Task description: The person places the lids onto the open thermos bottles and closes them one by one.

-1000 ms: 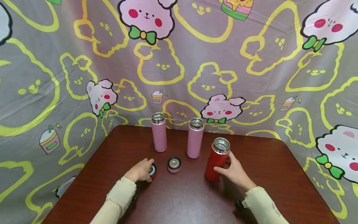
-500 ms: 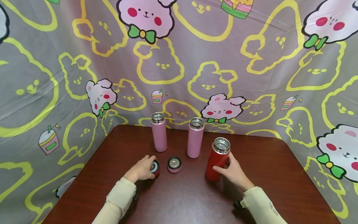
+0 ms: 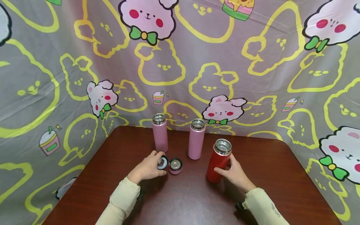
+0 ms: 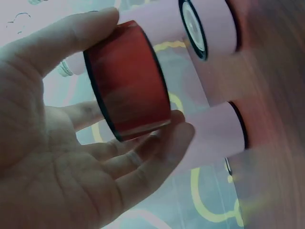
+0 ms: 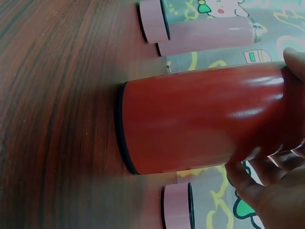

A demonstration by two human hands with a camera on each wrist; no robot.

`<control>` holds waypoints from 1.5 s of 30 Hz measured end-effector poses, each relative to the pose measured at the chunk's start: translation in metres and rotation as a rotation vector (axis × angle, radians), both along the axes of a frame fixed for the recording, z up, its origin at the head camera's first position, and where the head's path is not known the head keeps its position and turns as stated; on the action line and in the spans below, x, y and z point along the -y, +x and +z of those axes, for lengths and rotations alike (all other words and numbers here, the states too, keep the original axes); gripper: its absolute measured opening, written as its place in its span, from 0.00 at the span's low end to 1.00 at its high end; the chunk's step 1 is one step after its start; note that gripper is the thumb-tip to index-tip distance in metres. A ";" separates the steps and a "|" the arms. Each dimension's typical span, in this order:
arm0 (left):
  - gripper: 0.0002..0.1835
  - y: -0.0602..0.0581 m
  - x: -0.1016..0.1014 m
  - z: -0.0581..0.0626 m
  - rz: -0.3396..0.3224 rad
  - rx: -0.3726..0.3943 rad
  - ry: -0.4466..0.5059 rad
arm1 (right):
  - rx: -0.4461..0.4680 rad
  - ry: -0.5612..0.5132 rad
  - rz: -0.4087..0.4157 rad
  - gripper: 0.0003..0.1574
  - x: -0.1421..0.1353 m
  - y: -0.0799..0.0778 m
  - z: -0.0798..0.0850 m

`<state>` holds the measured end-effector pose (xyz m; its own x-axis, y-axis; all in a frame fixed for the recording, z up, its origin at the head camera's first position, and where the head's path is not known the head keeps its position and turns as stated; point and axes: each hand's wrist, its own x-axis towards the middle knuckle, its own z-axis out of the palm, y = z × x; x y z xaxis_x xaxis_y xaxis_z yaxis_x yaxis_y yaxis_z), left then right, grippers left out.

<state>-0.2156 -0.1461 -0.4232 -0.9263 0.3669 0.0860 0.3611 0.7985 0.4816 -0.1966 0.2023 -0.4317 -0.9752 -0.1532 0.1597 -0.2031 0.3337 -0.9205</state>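
Left hand (image 3: 147,168) pinches red lid (image 4: 131,81), just left of pink lid (image 3: 175,165) — right hand (image 3: 235,172) grips red bottle (image 3: 217,164) on the right.

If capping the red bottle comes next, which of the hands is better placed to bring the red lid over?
Probably the left hand: it holds the red lid. The right hand grips the uncapped red bottle, so it seems better suited to steadying that.
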 end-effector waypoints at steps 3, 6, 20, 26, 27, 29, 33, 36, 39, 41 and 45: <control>0.35 -0.001 -0.005 0.001 -0.011 -0.033 0.017 | -0.012 0.003 0.005 0.46 -0.001 -0.001 -0.002; 0.36 -0.003 -0.011 0.001 -0.006 -0.067 0.046 | -0.016 -0.004 0.010 0.47 -0.005 -0.008 -0.013; 0.37 -0.008 -0.041 0.016 -0.007 -0.118 0.276 | -0.064 0.018 0.004 0.47 -0.014 -0.020 -0.033; 0.37 -0.011 -0.049 0.019 -0.037 -0.150 0.295 | -0.054 0.022 0.004 0.47 -0.014 -0.020 -0.033; 0.37 -0.011 -0.051 0.020 -0.040 -0.150 0.302 | -0.053 0.023 0.005 0.47 -0.014 -0.020 -0.033; 0.37 -0.012 -0.054 0.021 -0.044 -0.149 0.313 | -0.053 0.026 0.004 0.46 -0.015 -0.021 -0.034; 0.40 -0.012 -0.060 0.024 -0.046 -0.143 0.346 | -0.051 0.028 0.005 0.46 -0.015 -0.021 -0.034; 0.43 -0.012 -0.064 0.025 -0.042 -0.133 0.387 | -0.049 0.025 0.007 0.46 -0.014 -0.021 -0.034; 0.42 -0.014 -0.067 0.026 -0.041 -0.130 0.428 | -0.054 0.022 0.009 0.46 -0.014 -0.020 -0.033; 0.41 -0.015 -0.069 0.026 -0.040 -0.131 0.443 | -0.059 0.019 0.011 0.46 -0.014 -0.020 -0.033; 0.39 -0.016 -0.072 0.028 -0.047 -0.124 0.476 | -0.071 0.021 0.016 0.46 -0.013 -0.021 -0.034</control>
